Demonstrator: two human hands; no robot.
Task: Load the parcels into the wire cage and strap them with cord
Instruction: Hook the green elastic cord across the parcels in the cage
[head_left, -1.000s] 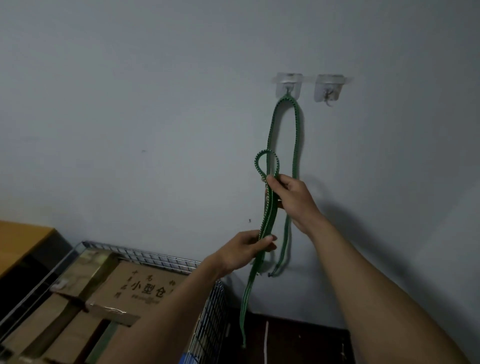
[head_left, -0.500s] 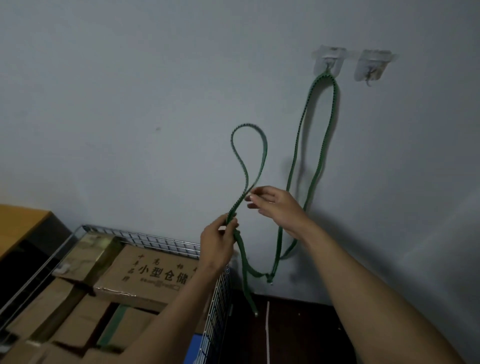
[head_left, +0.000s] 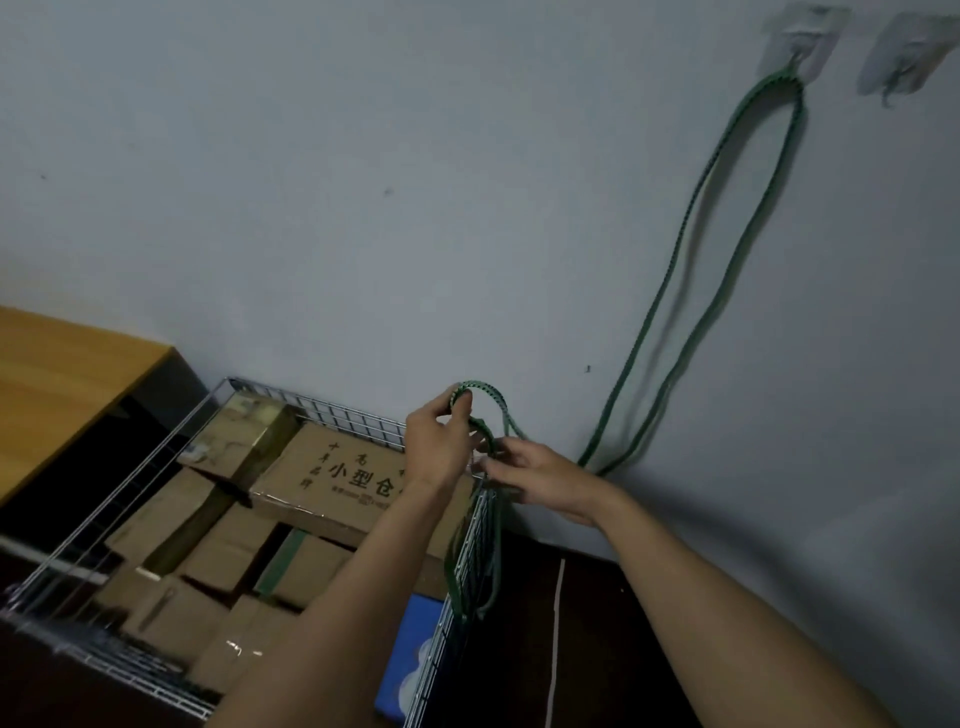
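Note:
A wire cage (head_left: 332, 413) stands against the wall, filled with several brown cardboard parcels (head_left: 332, 480). My left hand (head_left: 436, 449) pinches a loop of green cord (head_left: 480, 389) above the cage's right rear corner. The cord's ends hang down along the cage's right side. My right hand (head_left: 545, 480) is just right of it, fingers on the same cord near the cage rim. A second green cord (head_left: 727, 260) hangs in a long loop from a clear wall hook (head_left: 797, 39).
A second clear hook (head_left: 904, 57) is on the wall at top right. A wooden tabletop (head_left: 57, 379) lies left of the cage. A blue packet (head_left: 410, 660) leans inside the cage's right wall. Dark floor runs to the right.
Both hands have come down from the wall with the green cord to the cage's right rear corner. The view has tilted down and left. The other cord stays on its hook.

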